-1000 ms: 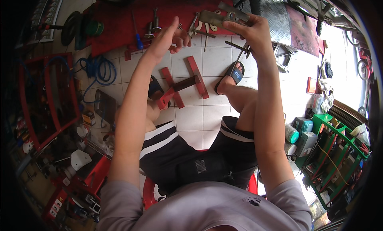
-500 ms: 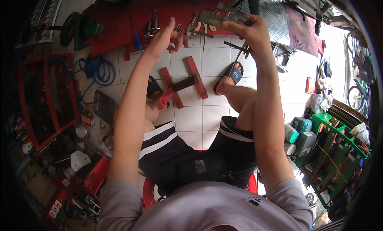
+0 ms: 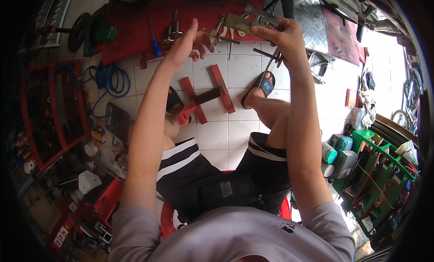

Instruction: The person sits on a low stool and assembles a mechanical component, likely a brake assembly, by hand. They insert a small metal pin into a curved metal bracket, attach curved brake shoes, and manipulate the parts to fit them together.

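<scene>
My right hand grips a dull greyish-brown metal part with a rounded body and a flat bracket, held over the front edge of the red bench. My left hand hovers to its left, thumb raised and fingers curled but apart. A small pale piece shows by its fingertips; I cannot tell whether they touch it. Beyond that hand, large bolts stand on the red bench top, and a screwdriver with a blue handle lies beside them. A spanner rests near the metal part.
A red metal stand sits on the tiled floor between my feet. Left are a coiled blue hose and a red rack. To the right stand a green rack and several containers. Patterned metal plate covers the bench's right part.
The metal part in my right hand has shifted very slightly. My left hand's fingers have moved a little, and a small pale piece now shows beside them.
</scene>
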The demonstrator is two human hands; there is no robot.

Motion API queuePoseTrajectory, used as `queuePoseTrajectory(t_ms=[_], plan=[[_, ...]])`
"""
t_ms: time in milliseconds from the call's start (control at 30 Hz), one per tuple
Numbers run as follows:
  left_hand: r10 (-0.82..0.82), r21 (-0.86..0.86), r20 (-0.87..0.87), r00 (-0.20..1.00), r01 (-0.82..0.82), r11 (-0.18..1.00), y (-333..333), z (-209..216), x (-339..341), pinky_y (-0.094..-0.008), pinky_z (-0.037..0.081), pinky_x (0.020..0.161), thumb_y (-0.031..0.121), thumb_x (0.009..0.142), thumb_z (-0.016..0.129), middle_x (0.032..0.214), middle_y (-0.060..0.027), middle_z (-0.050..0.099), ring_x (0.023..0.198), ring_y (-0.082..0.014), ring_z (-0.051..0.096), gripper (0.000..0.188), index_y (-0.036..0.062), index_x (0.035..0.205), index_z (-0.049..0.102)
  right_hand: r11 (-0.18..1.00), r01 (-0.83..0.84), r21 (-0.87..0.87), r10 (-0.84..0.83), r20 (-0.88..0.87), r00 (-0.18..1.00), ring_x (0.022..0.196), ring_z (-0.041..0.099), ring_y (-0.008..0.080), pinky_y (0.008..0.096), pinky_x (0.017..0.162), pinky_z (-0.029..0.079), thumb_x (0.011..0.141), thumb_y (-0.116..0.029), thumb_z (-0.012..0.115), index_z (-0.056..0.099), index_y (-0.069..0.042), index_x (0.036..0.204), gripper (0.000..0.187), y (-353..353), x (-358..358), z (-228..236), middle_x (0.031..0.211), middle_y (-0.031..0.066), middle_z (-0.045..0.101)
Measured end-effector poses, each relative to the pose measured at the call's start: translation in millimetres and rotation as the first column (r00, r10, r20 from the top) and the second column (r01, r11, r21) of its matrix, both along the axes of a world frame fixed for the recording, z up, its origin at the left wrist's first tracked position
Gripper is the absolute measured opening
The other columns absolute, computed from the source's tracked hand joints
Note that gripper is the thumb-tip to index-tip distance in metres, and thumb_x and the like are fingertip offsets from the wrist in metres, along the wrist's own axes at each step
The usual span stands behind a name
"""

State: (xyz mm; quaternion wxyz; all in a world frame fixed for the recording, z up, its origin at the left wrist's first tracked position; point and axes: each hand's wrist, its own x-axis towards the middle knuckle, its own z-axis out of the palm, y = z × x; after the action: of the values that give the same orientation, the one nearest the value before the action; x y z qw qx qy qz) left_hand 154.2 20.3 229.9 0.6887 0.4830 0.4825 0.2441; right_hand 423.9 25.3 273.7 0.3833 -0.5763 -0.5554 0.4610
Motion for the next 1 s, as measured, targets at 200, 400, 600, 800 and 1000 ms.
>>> queuePoseTrajectory(t_ms=[200, 400, 600, 800, 1000], plan=[[-0.04, -0.058, 0.025, 0.999, 0.041, 0.997, 0.7, -1.4, -4.2, -0.0224, 0.037, 0.051, 0.074, 0.091, 0.022, 0.086, -0.0041, 0.067, 0.06, -0.0091, 0.053, 0.081, 0.0058, 0.103, 0.065, 1.0, 0.003, -0.011, -0.003, 0.009, 1.0, 0.058, 0.055, 0.0075, 0.0229, 0.054, 0.043, 0.065, -0.027, 0.087, 0.072, 0.001, 0.087, 0.038, -0.2, -0.3, 1.3, 0.069, 0.0035, 0.066], [-0.065, -0.031, -0.022, 0.998, 0.064, 0.997, 1.8, -1.7, -6.8, -0.0224, 0.038, 0.053, 0.075, 0.09, 0.02, 0.084, -0.0044, 0.067, 0.061, -0.009, 0.053, 0.082, 0.0072, 0.092, 0.067, 1.0, 0.002, -0.014, -0.002, 0.002, 1.0, 0.058, 0.054, 0.0073, 0.0227, 0.054, 0.043, 0.065, -0.027, 0.088, 0.072, 0.001, 0.087, 0.039, -0.3, -0.4, 2.1, 0.069, 0.0035, 0.066], [-0.027, -0.036, -0.005, 1.0, 0.027, 0.999, 4.6, -5.9, -10.5, -0.0253, 0.041, 0.058, 0.072, 0.091, 0.025, 0.091, -0.0045, 0.067, 0.066, -0.0101, 0.057, 0.077, 0.0073, 0.113, 0.06, 1.0, -0.004, -0.013, 0.004, 0.004, 1.0, 0.058, 0.055, 0.0074, 0.0226, 0.054, 0.043, 0.065, -0.027, 0.087, 0.072, 0.001, 0.087, 0.039, -0.9, -1.8, 3.7, 0.069, 0.0036, 0.066], [0.087, 0.069, 0.173, 0.981, -0.101, 0.993, -0.6, 5.8, 4.5, -0.0258, 0.044, 0.064, 0.068, 0.093, 0.028, 0.098, -0.0065, 0.065, 0.075, -0.0139, 0.064, 0.074, 0.0083, 0.13, 0.05, 1.0, 0.007, -0.019, -0.007, -0.013, 1.0, 0.057, 0.053, 0.0072, 0.0232, 0.053, 0.041, 0.065, -0.026, 0.087, 0.072, 0.001, 0.084, 0.036, -1.9, -1.5, 5.8, 0.067, 0.0025, 0.064], [0.229, 0.108, 0.181, 0.956, -0.251, 0.962, -3.0, 14.1, 11.9, -0.0251, 0.044, 0.066, 0.063, 0.095, 0.031, 0.092, -0.0054, 0.065, 0.078, -0.0147, 0.065, 0.069, 0.0083, 0.136, 0.046, 0.999, 0.009, -0.032, -0.01, -0.013, 1.0, 0.056, 0.052, 0.0071, 0.0233, 0.052, 0.039, 0.066, -0.025, 0.087, 0.071, 0.0, 0.081, 0.033, 0.5, 1.0, 3.9, 0.064, 0.0016, 0.062]])
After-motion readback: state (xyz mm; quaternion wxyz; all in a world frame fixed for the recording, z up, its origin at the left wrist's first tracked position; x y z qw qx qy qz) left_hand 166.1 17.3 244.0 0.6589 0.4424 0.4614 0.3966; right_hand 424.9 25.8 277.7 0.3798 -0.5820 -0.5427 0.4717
